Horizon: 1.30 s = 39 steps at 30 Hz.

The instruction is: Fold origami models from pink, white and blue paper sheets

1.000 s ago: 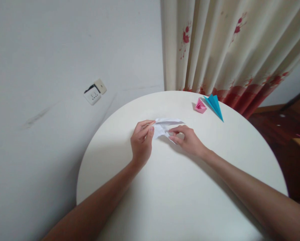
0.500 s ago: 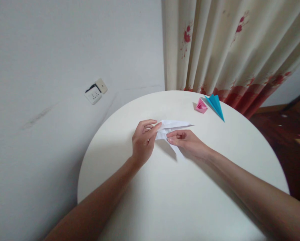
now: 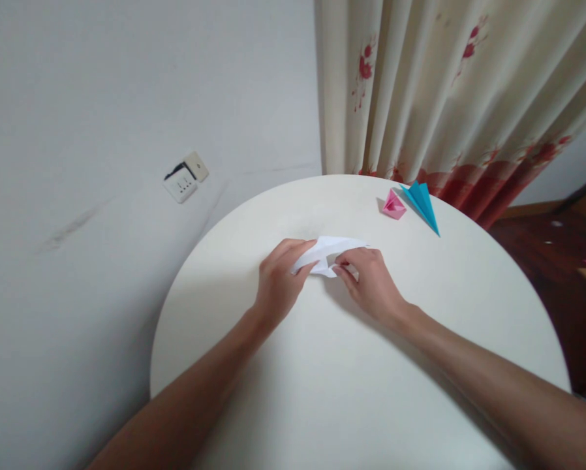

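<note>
Round white table nearest. At its middle both hands pinch a folded white paper piece, low over or on the tabletop, can't tell which. Left hand nips its left end, fingers together. Right hand pinches the lower flap, knuckles up. Best keep the left end pinned flat, run the crease with fingertip, edges matched. Farther: pink origami piece just beside blue paper plane, near the curtain; wall socket far left

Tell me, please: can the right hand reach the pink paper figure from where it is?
Probably yes. The right hand holds the white paper, but only bare table lies between it and the pink paper figure.
</note>
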Tool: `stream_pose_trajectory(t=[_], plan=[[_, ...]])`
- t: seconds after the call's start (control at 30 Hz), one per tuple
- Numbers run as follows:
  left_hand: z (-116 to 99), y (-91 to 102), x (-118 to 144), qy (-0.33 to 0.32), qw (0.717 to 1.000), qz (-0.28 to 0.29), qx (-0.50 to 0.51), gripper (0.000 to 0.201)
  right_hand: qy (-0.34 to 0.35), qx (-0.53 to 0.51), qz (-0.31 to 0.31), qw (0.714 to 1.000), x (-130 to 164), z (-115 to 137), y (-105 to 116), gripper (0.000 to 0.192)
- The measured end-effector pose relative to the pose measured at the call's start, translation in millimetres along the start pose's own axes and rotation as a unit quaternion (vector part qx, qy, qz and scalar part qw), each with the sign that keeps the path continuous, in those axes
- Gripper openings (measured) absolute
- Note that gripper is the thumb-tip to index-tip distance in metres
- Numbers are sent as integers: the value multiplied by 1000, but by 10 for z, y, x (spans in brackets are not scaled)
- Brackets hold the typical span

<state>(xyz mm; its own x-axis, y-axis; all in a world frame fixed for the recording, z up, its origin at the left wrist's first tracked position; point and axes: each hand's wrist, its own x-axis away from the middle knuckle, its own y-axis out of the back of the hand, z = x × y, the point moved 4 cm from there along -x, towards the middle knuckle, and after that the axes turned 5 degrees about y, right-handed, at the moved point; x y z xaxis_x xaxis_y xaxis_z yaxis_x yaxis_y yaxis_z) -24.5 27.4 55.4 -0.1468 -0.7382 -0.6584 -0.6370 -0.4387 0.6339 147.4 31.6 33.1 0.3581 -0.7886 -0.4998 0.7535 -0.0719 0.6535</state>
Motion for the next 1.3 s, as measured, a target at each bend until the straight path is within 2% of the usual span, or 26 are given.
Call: stream_pose_trajectory(t=[0.13, 0.23, 0.3, 0.4, 0.53, 0.7, 0.83, 1.0, 1.17, 1.3], plan=[[51, -52, 30, 58, 998, 11, 23, 26, 70, 141, 30, 987, 14, 34, -1, 20], [131, -87, 57, 100, 993, 13, 57, 27, 71, 164, 48, 983, -6, 26, -6, 20], [155, -100, 68, 109, 992, 20, 61, 28, 45, 119, 51, 991, -21, 4, -14, 17], [126, -91, 78, 89, 995, 23, 40, 32, -34, -24, 54, 998, -25, -74, -67, 12], [51, -68, 93, 46, 999, 27, 6, 36, -131, -176, 67, 973, 4, -205, -190, 24], [23, -43, 99, 33, 999, 22, -8, 38, -156, -274, 100, 944, 30, -189, -249, 33], [-27, -37, 103, -5, 999, 35, -17, 39, -167, -301, 122, 931, 53, -120, -252, 38], [-67, -32, 120, -29, 999, 36, -26, 37, -175, -251, 126, 944, 86, -149, -273, 28], [-101, -34, 125, -19, 995, 73, -69, 36, -172, -159, 97, 967, 86, -137, -257, 18], [-131, 10, 107, 3, 993, 63, -100, 25, -109, -27, 48, 992, 87, -30, -171, 10]])
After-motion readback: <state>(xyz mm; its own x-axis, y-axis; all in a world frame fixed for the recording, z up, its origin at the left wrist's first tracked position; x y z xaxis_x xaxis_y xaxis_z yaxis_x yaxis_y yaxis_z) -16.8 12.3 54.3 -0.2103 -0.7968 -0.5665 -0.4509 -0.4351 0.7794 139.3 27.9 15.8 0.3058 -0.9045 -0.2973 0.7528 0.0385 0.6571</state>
